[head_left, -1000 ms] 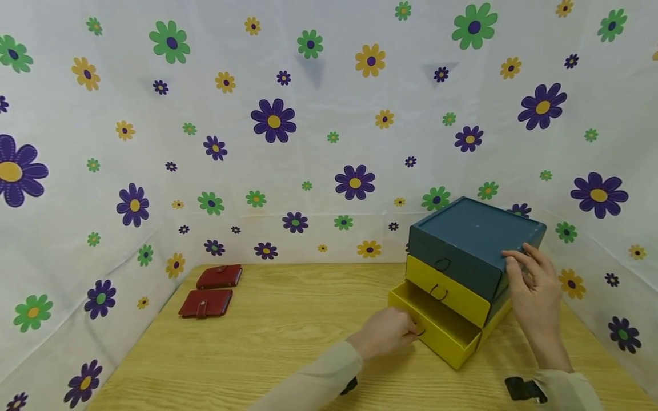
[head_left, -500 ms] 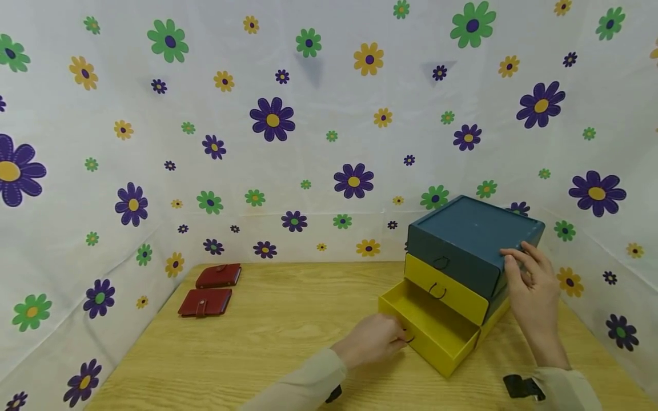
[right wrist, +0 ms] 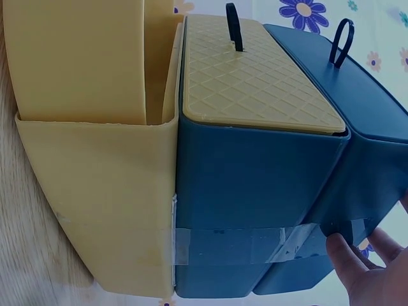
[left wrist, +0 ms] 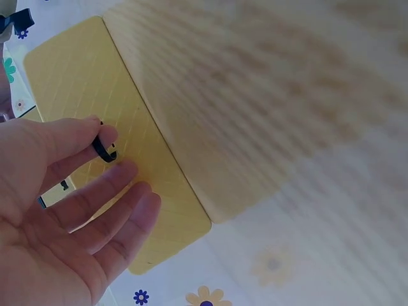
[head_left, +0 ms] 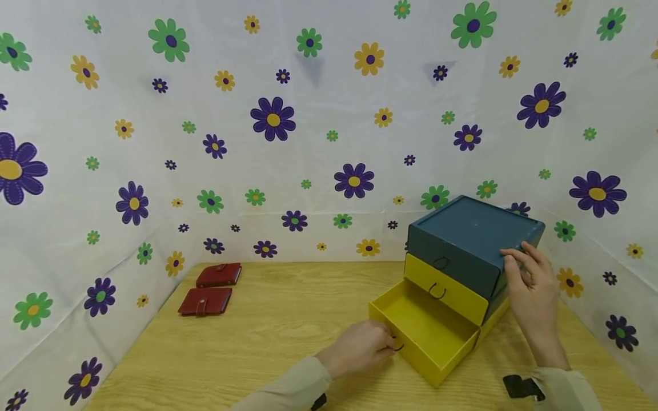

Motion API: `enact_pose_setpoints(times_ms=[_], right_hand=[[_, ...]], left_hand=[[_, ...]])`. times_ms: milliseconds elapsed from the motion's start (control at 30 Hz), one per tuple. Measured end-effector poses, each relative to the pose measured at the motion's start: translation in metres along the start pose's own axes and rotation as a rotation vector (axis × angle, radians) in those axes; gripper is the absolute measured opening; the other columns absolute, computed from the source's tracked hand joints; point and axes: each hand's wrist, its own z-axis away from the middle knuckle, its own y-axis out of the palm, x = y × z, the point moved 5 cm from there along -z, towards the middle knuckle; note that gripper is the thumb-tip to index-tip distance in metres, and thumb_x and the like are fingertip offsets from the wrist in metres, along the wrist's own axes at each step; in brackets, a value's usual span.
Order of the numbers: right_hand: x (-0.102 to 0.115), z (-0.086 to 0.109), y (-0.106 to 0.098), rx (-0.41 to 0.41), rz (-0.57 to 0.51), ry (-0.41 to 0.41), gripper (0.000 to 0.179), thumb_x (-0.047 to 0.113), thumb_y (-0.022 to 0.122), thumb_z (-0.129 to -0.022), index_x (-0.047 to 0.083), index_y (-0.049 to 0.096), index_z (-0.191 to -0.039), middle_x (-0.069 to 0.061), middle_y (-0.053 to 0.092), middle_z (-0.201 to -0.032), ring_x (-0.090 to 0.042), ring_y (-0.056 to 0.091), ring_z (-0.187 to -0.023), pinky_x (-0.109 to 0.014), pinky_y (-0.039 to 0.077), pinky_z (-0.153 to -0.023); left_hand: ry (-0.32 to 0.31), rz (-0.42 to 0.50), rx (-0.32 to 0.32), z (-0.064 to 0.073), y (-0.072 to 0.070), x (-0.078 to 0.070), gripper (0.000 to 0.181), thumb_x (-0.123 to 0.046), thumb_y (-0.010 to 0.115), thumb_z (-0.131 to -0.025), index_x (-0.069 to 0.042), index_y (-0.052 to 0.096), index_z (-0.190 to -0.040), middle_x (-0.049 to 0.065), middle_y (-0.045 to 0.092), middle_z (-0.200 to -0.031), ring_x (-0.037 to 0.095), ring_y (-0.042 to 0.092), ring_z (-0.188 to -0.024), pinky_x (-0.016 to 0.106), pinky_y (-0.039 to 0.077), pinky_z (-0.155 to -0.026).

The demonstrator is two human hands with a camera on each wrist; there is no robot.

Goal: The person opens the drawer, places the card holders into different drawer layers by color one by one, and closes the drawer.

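Note:
A stack of three small drawer boxes stands at the right of the table: a blue top unit (head_left: 475, 228), a yellow-fronted middle drawer (head_left: 447, 288) and a yellow bottom drawer (head_left: 411, 354). The bottom drawer is pulled far out, and its visible inside holds nothing. My left hand (head_left: 357, 348) pinches the black loop handle (left wrist: 104, 150) on that drawer's front between thumb and index finger; the other fingers extend loosely. My right hand (head_left: 534, 297) rests its fingers against the side and top edge of the blue unit. Clear tape (right wrist: 242, 245) joins the boxes along their side.
Two dark red wallets, one behind (head_left: 219, 275) and one in front (head_left: 205, 302), lie at the table's left rear. A white cloth with printed flowers (head_left: 329, 114) surrounds the wooden table (head_left: 288, 308) at the back and sides.
My left hand has moved left and toward me, drawing the bottom yellow drawer farther out. The right hand stays in place on the blue unit.

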Motion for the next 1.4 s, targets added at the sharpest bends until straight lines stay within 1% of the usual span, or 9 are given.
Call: enact_pose_setpoints(times_ms=[267, 467, 600, 733, 933, 1067, 1233, 1300, 1400], right_hand=[[0.003, 0.0, -0.001, -0.015, 0.008, -0.01, 0.035, 0.027, 0.051, -0.102, 0.002, 0.067, -0.12, -0.001, 0.044, -0.15, -0.025, 0.039, -0.138, -0.05, 0.04, -0.109], [0.003, 0.001, 0.0, -0.019, 0.016, -0.02, 0.034, 0.027, 0.051, -0.102, 0.002, 0.068, -0.119, -0.001, 0.044, -0.149, -0.025, 0.04, -0.138, -0.045, 0.042, -0.109], [0.003, 0.001, 0.0, -0.021, 0.02, -0.025, 0.034, 0.027, 0.051, -0.102, 0.002, 0.068, -0.119, -0.002, 0.044, -0.149, -0.025, 0.041, -0.137, -0.041, 0.043, -0.108], [0.003, 0.001, 0.0, -0.021, 0.02, -0.025, 0.034, 0.027, 0.051, -0.102, 0.003, 0.068, -0.119, -0.001, 0.044, -0.149, -0.025, 0.041, -0.137, -0.038, 0.043, -0.108], [0.003, 0.002, 0.0, -0.025, 0.015, -0.024, 0.034, 0.027, 0.051, -0.102, 0.002, 0.068, -0.119, -0.001, 0.045, -0.149, -0.024, 0.041, -0.137, -0.033, 0.043, -0.108], [0.005, 0.002, 0.0, -0.03, 0.016, -0.032, 0.034, 0.027, 0.051, -0.102, 0.002, 0.068, -0.118, -0.002, 0.045, -0.148, -0.025, 0.042, -0.137, -0.034, 0.043, -0.107], [0.005, 0.001, 0.001, -0.028, 0.02, -0.037, 0.034, 0.027, 0.051, -0.102, 0.002, 0.068, -0.118, -0.002, 0.045, -0.149, -0.025, 0.041, -0.137, -0.032, 0.044, -0.107], [0.004, 0.001, 0.001, -0.024, 0.018, -0.029, 0.034, 0.027, 0.05, -0.102, 0.002, 0.068, -0.119, -0.001, 0.045, -0.149, -0.025, 0.041, -0.137, -0.032, 0.043, -0.108], [0.003, 0.002, 0.001, -0.025, 0.015, -0.02, 0.035, 0.027, 0.05, -0.102, 0.002, 0.068, -0.12, -0.001, 0.045, -0.149, -0.025, 0.041, -0.138, -0.032, 0.043, -0.108]], left_hand=[[0.024, -0.019, -0.034, 0.012, -0.005, -0.002, 0.009, -0.024, 0.069, -0.092, -0.023, 0.078, -0.094, -0.011, 0.07, -0.099, -0.001, 0.061, -0.09, 0.014, 0.049, -0.08], [0.047, -0.014, -0.056, 0.02, -0.008, -0.003, 0.009, -0.024, 0.068, -0.093, -0.022, 0.078, -0.093, -0.011, 0.07, -0.096, -0.001, 0.06, -0.086, 0.013, 0.049, -0.078], [0.052, -0.01, -0.065, 0.025, -0.007, -0.003, 0.01, -0.024, 0.068, -0.093, -0.021, 0.078, -0.094, -0.009, 0.071, -0.1, 0.001, 0.063, -0.092, 0.016, 0.05, -0.083], [0.044, -0.002, -0.064, 0.027, -0.008, -0.002, 0.01, -0.024, 0.068, -0.093, -0.021, 0.078, -0.095, -0.009, 0.071, -0.103, 0.001, 0.063, -0.094, 0.017, 0.05, -0.086], [0.046, -0.008, -0.06, 0.029, -0.009, -0.003, 0.01, -0.025, 0.069, -0.092, -0.022, 0.078, -0.093, -0.01, 0.071, -0.099, -0.001, 0.063, -0.091, 0.017, 0.05, -0.084], [0.049, -0.004, -0.059, 0.03, -0.008, -0.002, 0.01, -0.026, 0.069, -0.092, -0.022, 0.078, -0.093, -0.01, 0.071, -0.1, -0.001, 0.063, -0.091, 0.017, 0.05, -0.084], [0.046, 0.027, -0.051, 0.031, -0.008, 0.0, 0.013, -0.025, 0.069, -0.092, -0.02, 0.077, -0.102, -0.01, 0.071, -0.102, -0.001, 0.063, -0.092, 0.014, 0.049, -0.083], [0.027, 0.057, -0.04, 0.033, -0.009, 0.003, 0.018, -0.025, 0.069, -0.092, -0.018, 0.075, -0.107, -0.009, 0.071, -0.104, -0.001, 0.063, -0.093, 0.013, 0.049, -0.081], [0.001, 0.107, -0.026, 0.036, -0.013, 0.008, 0.025, -0.024, 0.068, -0.093, -0.017, 0.071, -0.117, -0.007, 0.071, -0.113, 0.002, 0.064, -0.101, 0.015, 0.05, -0.085]])
